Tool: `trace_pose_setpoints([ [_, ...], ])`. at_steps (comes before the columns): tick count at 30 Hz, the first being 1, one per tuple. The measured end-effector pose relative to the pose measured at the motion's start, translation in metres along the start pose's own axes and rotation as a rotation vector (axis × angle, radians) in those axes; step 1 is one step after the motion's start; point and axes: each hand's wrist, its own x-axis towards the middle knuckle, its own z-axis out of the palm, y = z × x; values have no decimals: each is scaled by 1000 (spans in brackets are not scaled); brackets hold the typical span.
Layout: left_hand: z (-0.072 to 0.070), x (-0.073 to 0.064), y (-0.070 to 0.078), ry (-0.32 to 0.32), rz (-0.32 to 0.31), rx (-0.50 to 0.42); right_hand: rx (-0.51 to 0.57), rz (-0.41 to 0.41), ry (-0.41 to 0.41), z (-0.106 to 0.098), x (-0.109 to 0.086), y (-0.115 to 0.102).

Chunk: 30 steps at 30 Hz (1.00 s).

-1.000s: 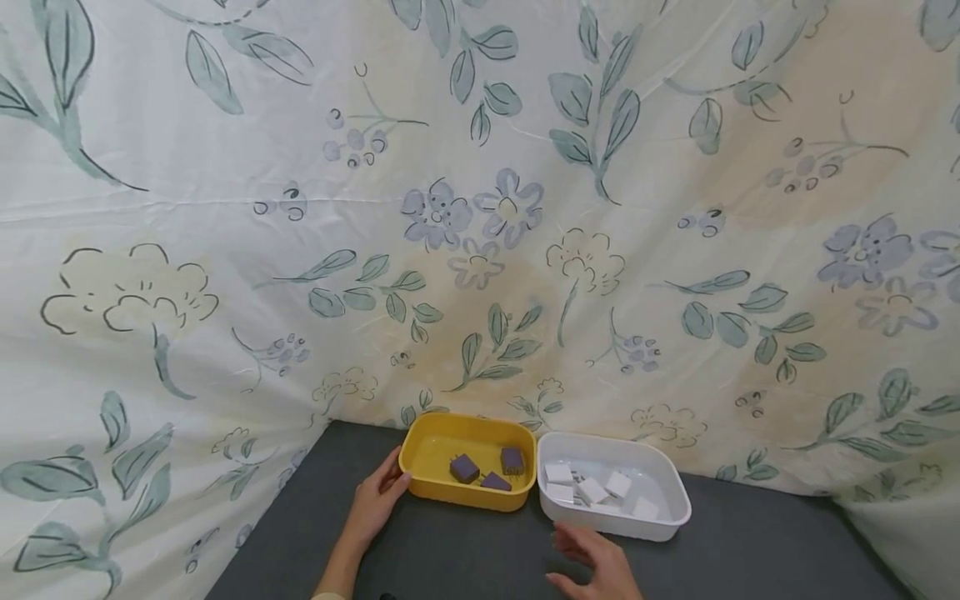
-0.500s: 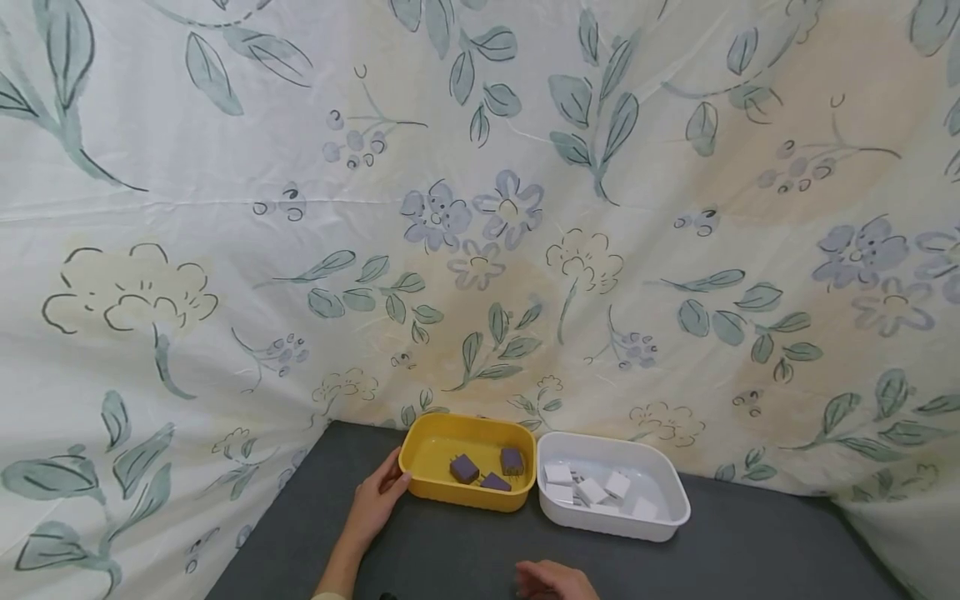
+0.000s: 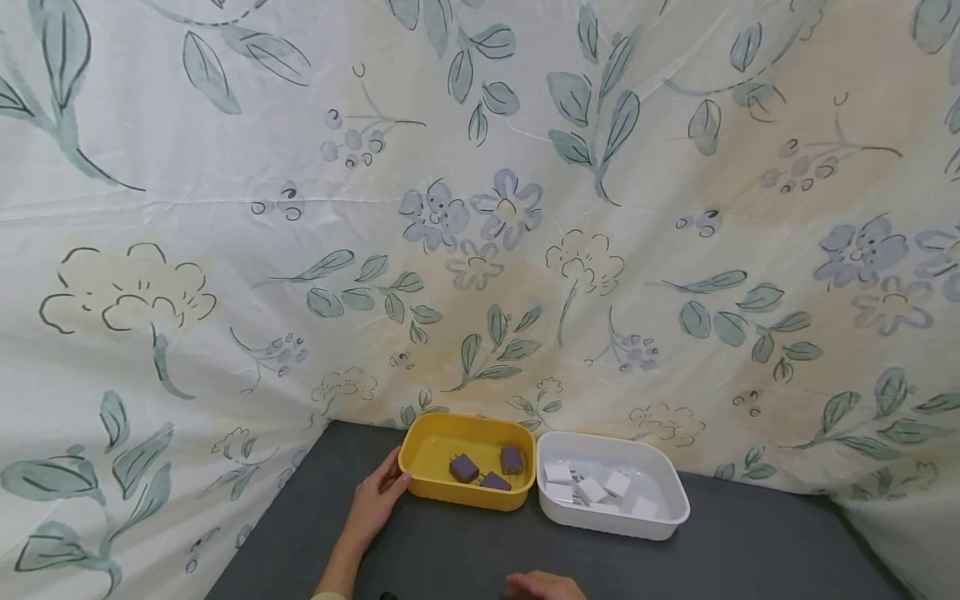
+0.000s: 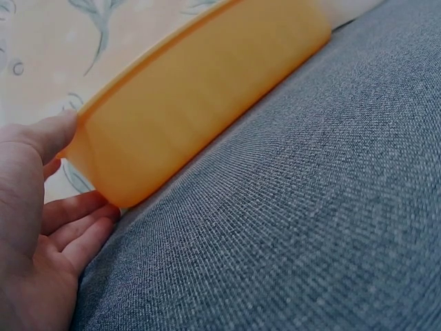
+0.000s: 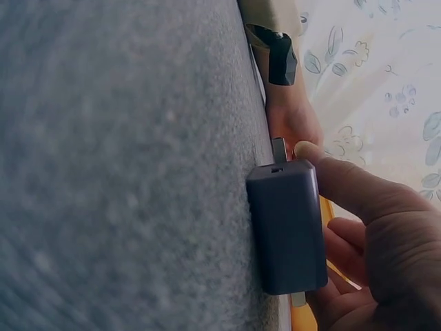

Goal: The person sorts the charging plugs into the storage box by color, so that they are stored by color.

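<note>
My left hand [image 3: 371, 507] holds the near left corner of a yellow tray [image 3: 468, 499], thumb on the rim. In the left wrist view its fingers [image 4: 79, 227] touch the tray's lower end. Two-pronged purple charger plugs [image 3: 463, 468] lie inside the tray. At the lower edge of the head view, my right hand [image 3: 547, 586] is partly cut off. In the right wrist view a purple charger plug [image 5: 286, 231] stands out close to the camera at table level. Thumb [image 5: 337, 176] and bent fingers lie around and behind it; their contact is hidden. A metal prong [image 5: 279, 148] shows beside the thumb tip.
A white tray [image 3: 607, 525] with several white charger plugs [image 3: 592, 490] stands directly right of the yellow one. Both sit on a dark grey cloth-covered table [image 3: 450, 550]. A floral curtain [image 3: 480, 250] hangs behind. A small black object [image 3: 387, 596] shows at the bottom edge.
My right hand has moved from in front of the white tray, down and left toward the near edge of the view. The left hand and both trays have stayed in place.
</note>
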Motion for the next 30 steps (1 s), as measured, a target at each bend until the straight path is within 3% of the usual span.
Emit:
trace_pose_setpoints([
  [11, -2, -1, -2, 21, 7, 10, -31, 4, 12, 3, 2, -4],
  [14, -2, 0, -2, 26, 7, 10, 20, -3, -3, -1, 5, -4],
  [21, -5, -7, 17, -17, -4, -3, 286, 195, -14, -17, 6, -2],
  [25, -6, -10, 27, -38, 6, -11, 298, 233, 39, -22, 7, 2],
  [30, -4, -4, 10, -17, 14, -6, 264, 230, 86, -27, 13, 7],
])
